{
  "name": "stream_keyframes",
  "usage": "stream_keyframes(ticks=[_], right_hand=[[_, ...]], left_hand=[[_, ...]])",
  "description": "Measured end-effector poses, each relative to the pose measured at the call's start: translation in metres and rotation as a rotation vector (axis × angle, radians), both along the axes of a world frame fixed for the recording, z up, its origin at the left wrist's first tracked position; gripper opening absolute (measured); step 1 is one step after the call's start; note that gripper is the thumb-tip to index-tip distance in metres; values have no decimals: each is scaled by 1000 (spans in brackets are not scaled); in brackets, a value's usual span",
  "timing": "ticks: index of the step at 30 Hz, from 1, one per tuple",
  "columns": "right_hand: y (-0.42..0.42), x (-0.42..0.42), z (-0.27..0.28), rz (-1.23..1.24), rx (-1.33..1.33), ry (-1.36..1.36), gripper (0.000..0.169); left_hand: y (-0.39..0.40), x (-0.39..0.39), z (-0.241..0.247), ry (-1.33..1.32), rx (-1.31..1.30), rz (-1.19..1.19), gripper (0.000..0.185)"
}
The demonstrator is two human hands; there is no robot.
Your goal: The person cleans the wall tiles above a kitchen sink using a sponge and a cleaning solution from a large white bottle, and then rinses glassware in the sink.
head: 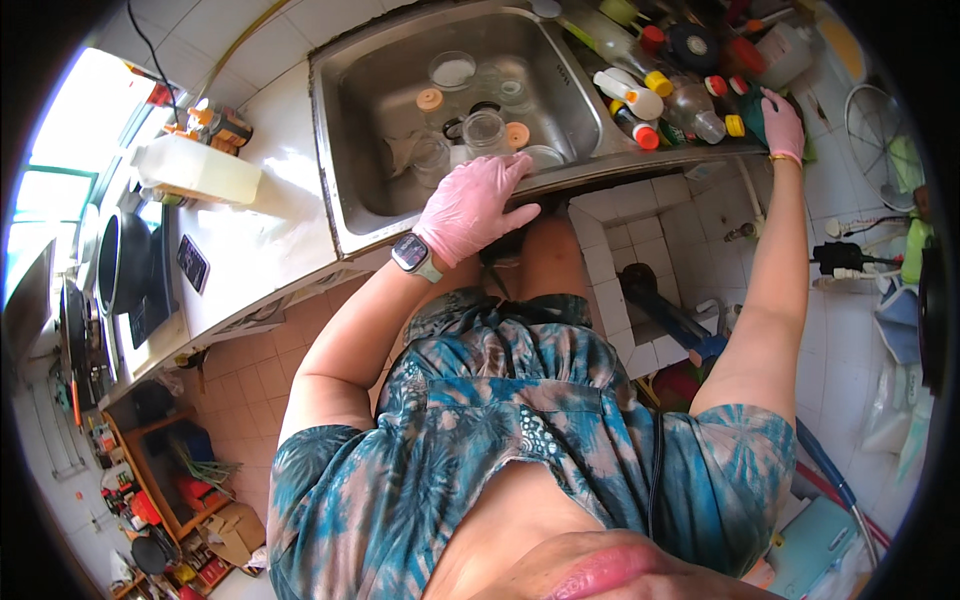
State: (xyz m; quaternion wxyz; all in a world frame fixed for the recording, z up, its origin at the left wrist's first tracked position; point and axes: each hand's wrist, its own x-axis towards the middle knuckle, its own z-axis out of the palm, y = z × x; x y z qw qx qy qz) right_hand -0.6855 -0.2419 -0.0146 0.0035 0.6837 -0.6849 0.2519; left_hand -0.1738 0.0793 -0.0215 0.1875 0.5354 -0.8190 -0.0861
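My left hand [480,206], in a pink glove with a smartwatch at the wrist, rests on the front rim of a steel sink [390,226], thumb apart. It seems to hold nothing. Inside the sink stand several glass jars, one an open jar [484,132] just beyond my fingers, another with a peach-coloured lid [430,100]. At the right end of the counter my right hand [781,124], also gloved in pink, lies on a dark green item [752,114] that I cannot make out fully. Bottles crowd beside it, among them a clear plastic bottle [694,109].
Left of the sink a large plastic jug [199,171] lies on the white counter [262,247] near a phone [193,263] and a black pan [127,262]. A wire strainer [885,146] hangs on the right wall. Below the counter is a tiled recess [592,247].
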Motion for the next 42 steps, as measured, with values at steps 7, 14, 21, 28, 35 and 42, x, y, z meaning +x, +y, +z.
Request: stream_keyframes(ticks=[7, 14, 21, 28, 35, 42], right_hand=[[39, 15, 37, 54, -335, -41, 36], [138, 208, 73, 613, -504, -165, 22], [172, 301, 44, 960, -395, -132, 23], [175, 323, 30, 1033, -247, -270, 20], [192, 373, 34, 1184, -232, -326, 21], [198, 355, 21, 1145, -219, -278, 22]], left_hand=[[-5, 0, -10, 139, -146, -66, 38], [6, 20, -14, 290, -189, -49, 34], [61, 83, 18, 258, -269, 183, 45], [87, 236, 30, 489, -727, 874, 117], [53, 329, 49, 780, -613, 840, 156], [29, 297, 29, 766, -766, 896, 137]])
